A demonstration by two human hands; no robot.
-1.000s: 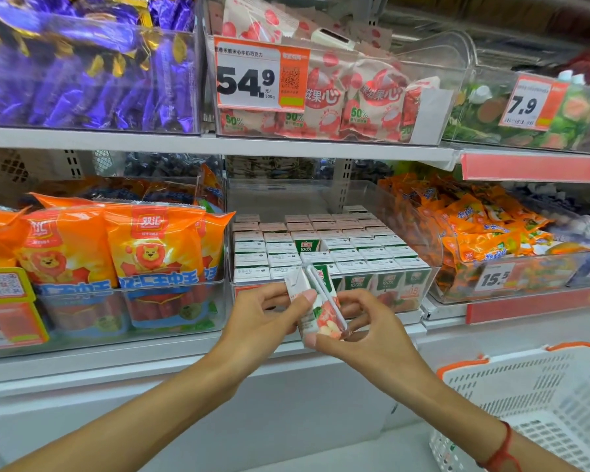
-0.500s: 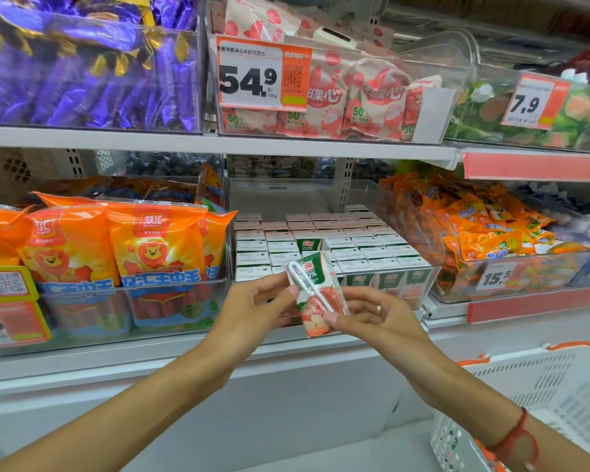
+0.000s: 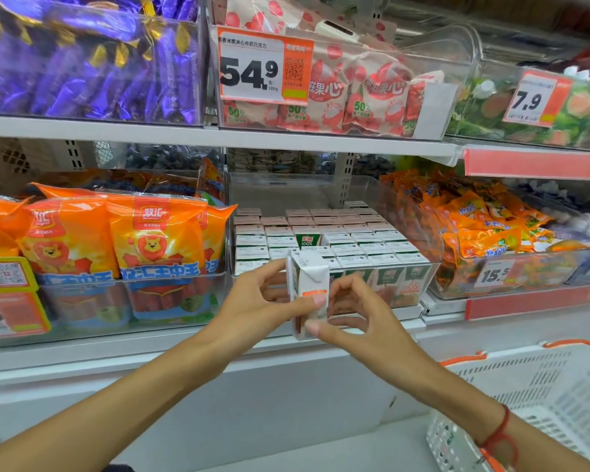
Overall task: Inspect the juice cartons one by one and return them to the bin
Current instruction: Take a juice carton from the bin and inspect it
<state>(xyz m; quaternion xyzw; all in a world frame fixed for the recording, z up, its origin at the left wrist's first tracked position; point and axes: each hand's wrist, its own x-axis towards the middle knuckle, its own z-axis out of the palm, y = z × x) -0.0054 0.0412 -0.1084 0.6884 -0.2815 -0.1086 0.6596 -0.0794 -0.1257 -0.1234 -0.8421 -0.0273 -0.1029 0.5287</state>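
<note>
Clear bin (image 3: 382, 199) on the middle shelf, packed with too many rows of cartons to count surely, one gap near its front left and one carton (image 3: 308, 239) raised above its neighbours. Just in front, one juice carton (image 3: 310, 287) upright, pinched between left hand (image 3: 263, 301) and right hand (image 3: 361, 321), fingertips only. Likely slip from so light a pinch, or a jam on neighbours when returning.

- The held juice carton (image 3: 309, 287) was motion-blurred, its print unreadable.
- The hands hid the carton's lower part.
- The white basket (image 3: 539, 396) was cut off by the right edge.
- The bin's (image 3: 419, 277) front price label was partly covered.
</note>
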